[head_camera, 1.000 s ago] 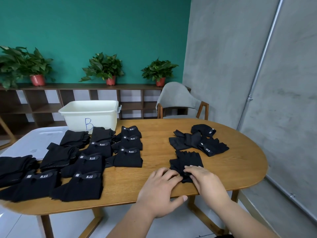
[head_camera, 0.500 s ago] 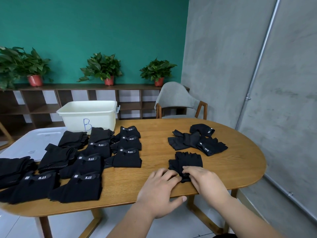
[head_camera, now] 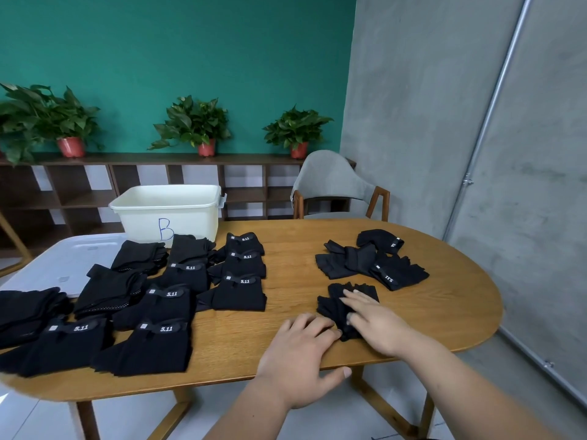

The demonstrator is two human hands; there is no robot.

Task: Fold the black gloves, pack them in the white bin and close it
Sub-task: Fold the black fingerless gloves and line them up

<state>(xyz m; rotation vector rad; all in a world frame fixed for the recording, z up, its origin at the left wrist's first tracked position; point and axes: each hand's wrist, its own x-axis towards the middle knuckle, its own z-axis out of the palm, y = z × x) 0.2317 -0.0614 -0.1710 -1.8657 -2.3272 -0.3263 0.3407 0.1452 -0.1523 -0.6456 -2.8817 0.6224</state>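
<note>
Black glove [head_camera: 331,309] on table [head_camera: 444,315], pressed under left hand [head_camera: 298,354] and right hand [head_camera: 378,325], fingers straight.

1. You face an oval wooden table [head_camera: 301,249].
2. At its far right edge: a grey chair [head_camera: 327,182].
3. Far wall: a dark shelf [head_camera: 143,158] carries three potted plants [head_camera: 193,122].
4. On your right, a metal pipe [head_camera: 486,122] slants up the grey wall [head_camera: 413,106].

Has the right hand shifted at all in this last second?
Yes: the right hand slid slightly forward over the glove, away from the table's near edge.
</note>
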